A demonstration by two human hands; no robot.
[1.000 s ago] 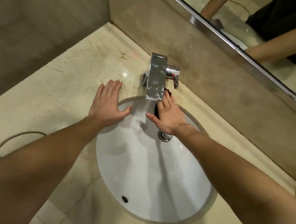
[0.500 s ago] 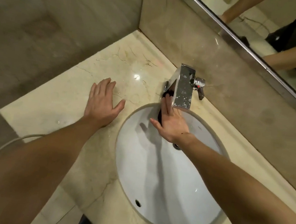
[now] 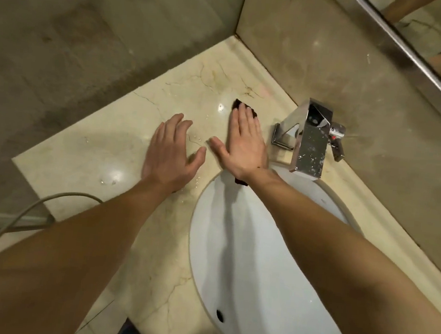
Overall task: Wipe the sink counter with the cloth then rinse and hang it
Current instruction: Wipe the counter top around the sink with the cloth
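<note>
Head view: right hand (image 3: 243, 144) flat, fingers straight, pressing dark cloth (image 3: 238, 104) onto marble table (image 3: 94, 154), just left of chrome faucet (image 3: 310, 140). Cloth pokes out past fingertips and at wrist, by far rim of white sink (image 3: 257, 278). Left hand (image 3: 170, 154) flat on table, fingers spread, holding nothing, just beside right hand, not touching it.

The faucet (image 3: 311, 138) is polished chrome metal, mirror-bright and speckled with dried water spots. Below the faucet, the sink (image 3: 258, 264) looks like white glazed ceramic, smooth and glossy. Left of the faucet, the counter (image 3: 102, 155) is cream veined marble-like stone, polished, with light glints and a few water drops. Just left of the faucet lies the cloth (image 3: 237, 104), dark and matt. Behind the faucet, the wall panel (image 3: 317, 68) is beige stone with a duller sheen, and above it the mirror frame (image 3: 413, 58) looks like brushed metal
</note>
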